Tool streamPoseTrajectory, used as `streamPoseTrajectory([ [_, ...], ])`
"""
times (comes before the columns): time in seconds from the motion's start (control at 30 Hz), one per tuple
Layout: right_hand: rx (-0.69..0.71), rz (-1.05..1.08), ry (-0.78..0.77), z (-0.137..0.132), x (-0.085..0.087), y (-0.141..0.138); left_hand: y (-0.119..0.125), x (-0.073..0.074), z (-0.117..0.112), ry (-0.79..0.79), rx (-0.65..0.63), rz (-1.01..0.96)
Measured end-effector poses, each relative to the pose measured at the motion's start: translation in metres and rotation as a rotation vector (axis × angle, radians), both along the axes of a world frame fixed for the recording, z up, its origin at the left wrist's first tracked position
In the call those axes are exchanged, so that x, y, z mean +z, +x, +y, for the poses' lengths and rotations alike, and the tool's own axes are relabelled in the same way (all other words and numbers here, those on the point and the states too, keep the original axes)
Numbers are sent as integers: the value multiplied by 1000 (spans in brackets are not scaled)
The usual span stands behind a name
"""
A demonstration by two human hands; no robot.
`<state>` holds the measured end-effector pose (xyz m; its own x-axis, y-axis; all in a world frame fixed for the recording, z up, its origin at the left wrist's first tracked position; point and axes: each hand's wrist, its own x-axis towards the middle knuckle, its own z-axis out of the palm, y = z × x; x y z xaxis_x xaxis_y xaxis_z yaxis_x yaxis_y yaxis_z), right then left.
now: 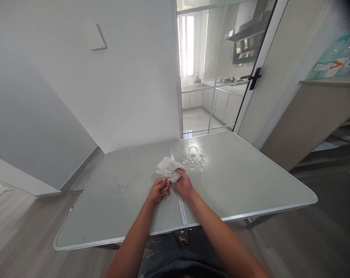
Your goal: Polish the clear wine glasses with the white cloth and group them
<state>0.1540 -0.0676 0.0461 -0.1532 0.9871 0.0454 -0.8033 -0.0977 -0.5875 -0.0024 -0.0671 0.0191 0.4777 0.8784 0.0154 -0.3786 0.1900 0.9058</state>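
My left hand (158, 189) is closed around the stem and foot of a clear stemmed glass (168, 172). In my right hand (184, 184) is a white cloth (163, 165), bunched against the bowl of that glass and partly covering it. Beyond my right hand three more clear stemmed glasses stand upright in a row: the left glass (184, 153), the middle glass (193, 151) and the right glass (203, 152). Both hands are above the middle of the table, close together.
The folding table (244, 181) has a metal rim and a centre seam. Small clear marks or bits (119, 185), too faint to name, lie on its left half. Behind are a white wall and a glass door (209, 69). Plastic bottles (333, 58) stand on a cabinet at right.
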Motion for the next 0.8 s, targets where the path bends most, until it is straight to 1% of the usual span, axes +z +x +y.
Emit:
streamPoseTrajectory([
  [0.07, 26, -1, -45, 1, 1, 1, -1, 3, -3, -42, -85, -1],
  [0.1, 44, -13, -54, 2, 1, 1, -2, 4, -4, -55, -106, 9],
  [0.17, 36, -46, -54, 2, 2, 0, -2, 7, -6, -61, -99, 34],
  [0.27, -104, -90, -44, 1, 2, -3, -1, 11, -6, -52, -76, 63],
  [0.37, -267, -182, 13, -4, 0, -2, 0, 13, -4, -49, -66, 54],
  [0.43, -362, -343, 132, -9, 0, 1, 0, 13, -3, -60, -36, 32],
  [0.47, -395, -460, 227, -12, 0, 4, 0, 13, -3, -71, -18, 27],
  [0.53, -415, -727, 472, -15, 2, 9, 1, 11, -2, -89, 20, 39],
  [0.6, -386, -977, 711, -14, 7, 13, 2, 6, -1, -96, 58, 68],
  [0.67, -334, -1151, 885, -9, 12, 15, 2, 0, -1, -97, 95, 91],
  [0.73, -263, -1245, 990, -1, 17, 18, 3, -4, 0, -101, 119, 103],
  [0.8, -195, -1241, 1009, 8, 21, 21, 3, -4, 1, -106, 99, 110],
])
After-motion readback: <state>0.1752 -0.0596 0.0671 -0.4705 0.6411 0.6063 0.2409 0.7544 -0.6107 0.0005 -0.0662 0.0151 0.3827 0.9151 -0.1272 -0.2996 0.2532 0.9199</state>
